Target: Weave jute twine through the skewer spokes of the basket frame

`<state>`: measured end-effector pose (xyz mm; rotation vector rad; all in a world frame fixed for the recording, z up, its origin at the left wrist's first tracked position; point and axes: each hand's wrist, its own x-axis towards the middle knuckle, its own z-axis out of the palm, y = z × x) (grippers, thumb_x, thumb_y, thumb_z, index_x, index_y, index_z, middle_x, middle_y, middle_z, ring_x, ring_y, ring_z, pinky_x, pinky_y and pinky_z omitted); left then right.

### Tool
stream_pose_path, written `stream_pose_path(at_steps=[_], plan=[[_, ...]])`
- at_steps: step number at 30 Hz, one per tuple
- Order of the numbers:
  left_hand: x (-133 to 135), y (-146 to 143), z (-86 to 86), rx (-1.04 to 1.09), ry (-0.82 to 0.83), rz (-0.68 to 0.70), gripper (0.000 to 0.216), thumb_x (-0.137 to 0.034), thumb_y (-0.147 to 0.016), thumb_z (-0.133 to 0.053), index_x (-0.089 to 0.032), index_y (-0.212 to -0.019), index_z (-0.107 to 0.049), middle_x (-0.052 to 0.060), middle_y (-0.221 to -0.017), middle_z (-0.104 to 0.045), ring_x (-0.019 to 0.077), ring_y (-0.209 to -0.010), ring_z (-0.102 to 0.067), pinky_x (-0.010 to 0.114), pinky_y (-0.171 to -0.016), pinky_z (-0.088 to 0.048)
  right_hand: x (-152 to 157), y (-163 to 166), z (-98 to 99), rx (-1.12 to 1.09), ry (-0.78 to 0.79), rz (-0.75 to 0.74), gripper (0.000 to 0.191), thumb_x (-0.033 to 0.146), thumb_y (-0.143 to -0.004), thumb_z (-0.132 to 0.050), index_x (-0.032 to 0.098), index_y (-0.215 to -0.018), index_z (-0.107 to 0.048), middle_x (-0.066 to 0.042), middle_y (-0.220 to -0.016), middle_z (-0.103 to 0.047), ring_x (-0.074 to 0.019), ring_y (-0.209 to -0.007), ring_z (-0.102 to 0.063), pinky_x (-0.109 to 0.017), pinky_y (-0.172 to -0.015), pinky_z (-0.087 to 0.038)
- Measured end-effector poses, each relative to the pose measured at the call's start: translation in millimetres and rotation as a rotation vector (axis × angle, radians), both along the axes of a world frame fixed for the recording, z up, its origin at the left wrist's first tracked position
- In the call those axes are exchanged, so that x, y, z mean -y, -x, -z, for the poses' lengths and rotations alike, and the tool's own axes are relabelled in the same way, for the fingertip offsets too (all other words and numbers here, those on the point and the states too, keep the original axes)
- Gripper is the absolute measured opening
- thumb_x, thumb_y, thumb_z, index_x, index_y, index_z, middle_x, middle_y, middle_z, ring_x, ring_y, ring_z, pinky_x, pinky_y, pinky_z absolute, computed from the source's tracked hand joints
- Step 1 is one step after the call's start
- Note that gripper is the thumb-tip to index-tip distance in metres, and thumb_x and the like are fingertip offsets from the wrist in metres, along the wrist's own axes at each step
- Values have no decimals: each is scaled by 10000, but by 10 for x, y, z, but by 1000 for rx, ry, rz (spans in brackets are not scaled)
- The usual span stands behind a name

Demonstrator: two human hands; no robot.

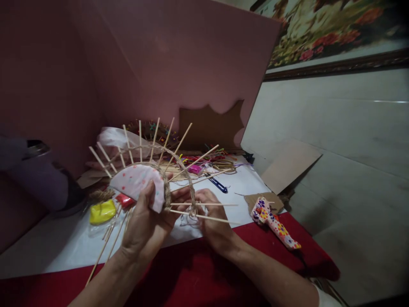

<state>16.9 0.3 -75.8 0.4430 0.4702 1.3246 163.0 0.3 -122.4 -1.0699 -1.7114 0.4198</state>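
My left hand grips a half-round craft piece covered in pale cloth with coral dots, its thumb lying on the cloth face. Wooden sticks fan out from the curved edge, which is bordered with jute twine. A second arc of jute twine runs across the sticks farther out. At the lower right end of that arc, my right hand pinches the twine beside the last two sticks. The tips of its fingers are partly hidden behind the sticks.
Yellow and red packets lie left, near loose sticks. A blue utility knife and a magenta packet lie behind. Cut cardboard leans at the back. A flower-patterned wrapped object sits right. A purple container stands far left.
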Motion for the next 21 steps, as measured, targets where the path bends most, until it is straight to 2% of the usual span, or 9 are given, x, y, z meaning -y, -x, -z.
stream_pose_path(at_steps=[2, 5, 7, 12, 14, 16, 19, 21], plan=[[-15, 4, 9, -1, -6, -89, 257, -271, -866, -440, -177, -1031, -613, 123, -841, -711, 243, -848, -669, 390, -748, -537, 71, 5, -42, -14, -139, 109, 179, 189, -839, -495, 181, -941, -642, -79, -967, -610, -202, -963, -540, -370, -875, -417], [-33, 4, 17, -13, -9, -168, 255, -268, -854, -467, -171, -1046, -604, 118, -857, -713, 235, -857, -669, 388, -768, -535, 171, 24, -74, -107, -216, 81, 178, 137, -818, -524, 203, -924, -651, -58, -907, -652, -185, -914, -579, -353, -846, -449], [-37, -2, 18, -9, -16, -184, 250, -266, -850, -471, -161, -1032, -608, 113, -878, -713, 229, -862, -668, 379, -767, -538, 206, 48, -71, -172, -190, 48, 162, 132, -805, -545, 207, -866, -676, -53, -868, -683, -183, -857, -611, -340, -800, -476], [-32, -22, 17, 9, 23, -229, 204, -260, -839, -481, -140, -900, -634, 108, -863, -717, 229, -853, -671, 380, -770, -542, 195, 135, -48, -336, 33, 46, 201, 176, -801, -542, 191, -675, -697, -78, -858, -712, -209, -857, -648, -288, -665, -509], [-33, -28, 19, 5, 53, -250, 234, -259, -854, -446, -126, -864, -639, 113, -831, -718, 225, -839, -674, 372, -760, -546, 195, 168, -56, -295, 41, 51, 196, 183, -802, -536, 186, -697, -701, -80, -843, -712, -209, -853, -648, -286, -667, -503], [-38, -39, 24, 5, 60, -255, 255, -265, -860, -431, -121, -845, -641, 115, -818, -718, 224, -837, -674, 374, -759, -546, 221, 188, -80, -158, 24, 49, 201, 187, -810, -527, 182, -695, -692, -70, -764, -702, -195, -771, -646, -284, -660, -491], [-42, -79, 33, -2, 52, -206, 256, -284, -853, -450, -120, -816, -643, 117, -809, -717, 237, -856, -669, 384, -765, -543, 309, 180, -121, 24, 4, 65, 184, 205, -823, -527, 182, -724, -680, -51, -678, -672, -171, -663, -626, -268, -628, -471], [-34, -128, 36, -17, 55, -168, 248, -291, -847, -469, -121, -801, -644, 117, -793, -718, 240, -858, -669, 380, -764, -542, 370, 153, -129, 42, -39, 132, 152, 216, -830, -534, 178, -802, -678, -52, -707, -675, -162, -659, -624, -254, -621, -460]])
